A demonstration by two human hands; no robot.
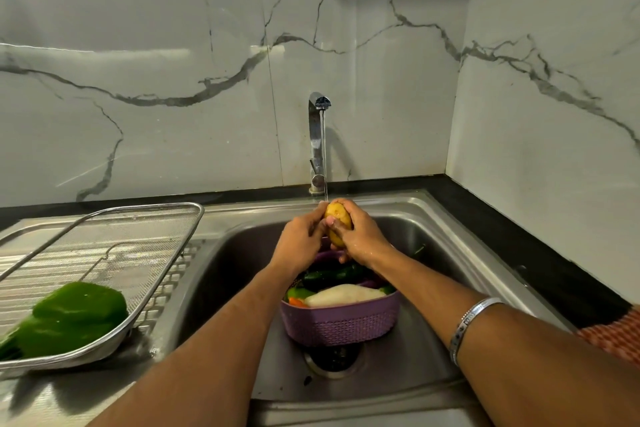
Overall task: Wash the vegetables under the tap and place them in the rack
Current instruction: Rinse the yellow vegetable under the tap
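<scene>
Potato (335,218), yellow-skinned, held upright over the sink (242,253), directly beneath the running stream from the tap (317,142). Water meets its top end.

Left hand (300,242) wraps the potato's left side, fingers curled against it. Right hand (360,236) grips the right side, fingers curled over the top and front. Both hands clamped on the potato, pressed close together.

Just below the hands, inside the sink, sits a purple basket (341,322) over the drain (334,359). Contents: a pale white vegetable (344,295) lying across the near side, dark green vegetables (329,274) behind it, an orange piece (297,302) at the left edge. Exact kinds hard to tell.

Left of the sink, on the ribbed draining board, a metal mesh rack (104,246). A green pepper (76,315) lies in its near corner, blurred.

Silver bangle (467,326) on the right forearm. Patterned orange sleeve (613,336) at the right edge of view. Black counter (519,246) runs along the sink; white marbled wall (173,45) behind.
</scene>
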